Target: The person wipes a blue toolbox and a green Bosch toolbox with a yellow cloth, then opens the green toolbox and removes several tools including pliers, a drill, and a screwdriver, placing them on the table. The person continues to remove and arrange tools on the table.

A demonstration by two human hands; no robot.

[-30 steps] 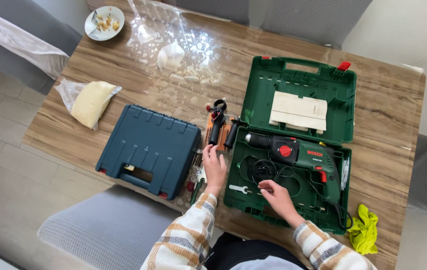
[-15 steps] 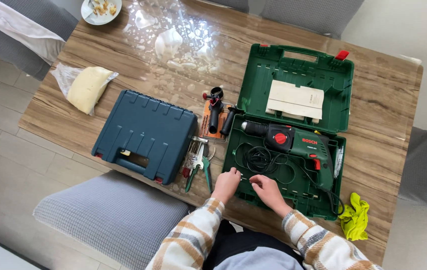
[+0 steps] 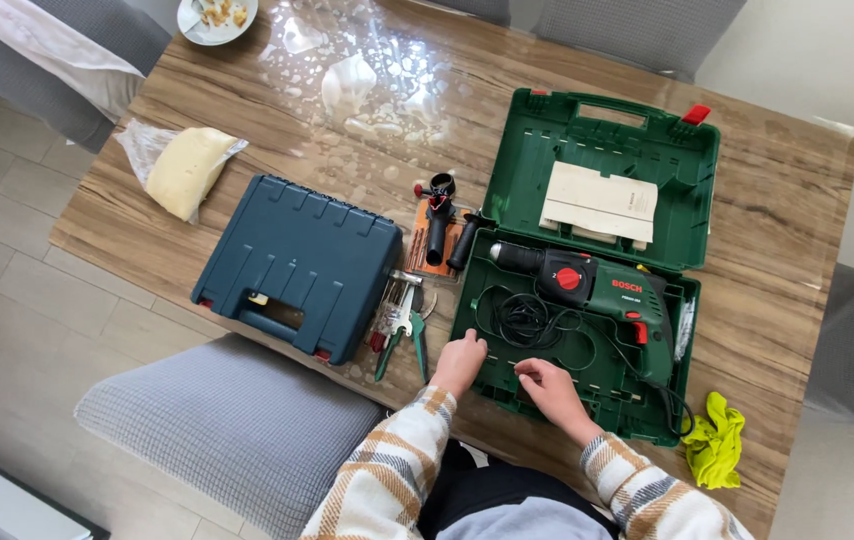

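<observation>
An open green tool case (image 3: 692,230) lies on the wooden table (image 3: 787,260). In its lower half sit a green hammer drill (image 3: 602,285) and a coiled black cable (image 3: 527,320). A folded paper booklet (image 3: 599,202) rests in the lid. My left hand (image 3: 461,360) lies with curled fingers on the case's front left edge. My right hand (image 3: 547,388) is inside the front of the case, with its fingertips pinched together. Whether either hand holds something small is hidden.
A shut blue case (image 3: 297,265) lies left of the green one. Between them are green-handled pliers (image 3: 402,335), a black side handle (image 3: 437,232) and an orange bit holder (image 3: 417,255). A yellow-green cloth (image 3: 715,442), a bagged pale loaf (image 3: 185,170), a plate (image 3: 215,14) and a grey chair (image 3: 227,425) surround them.
My left hand left the tools between the cases and came down to the green case's front edge. A small white wrench seen there before is out of sight. My right hand stayed close.
</observation>
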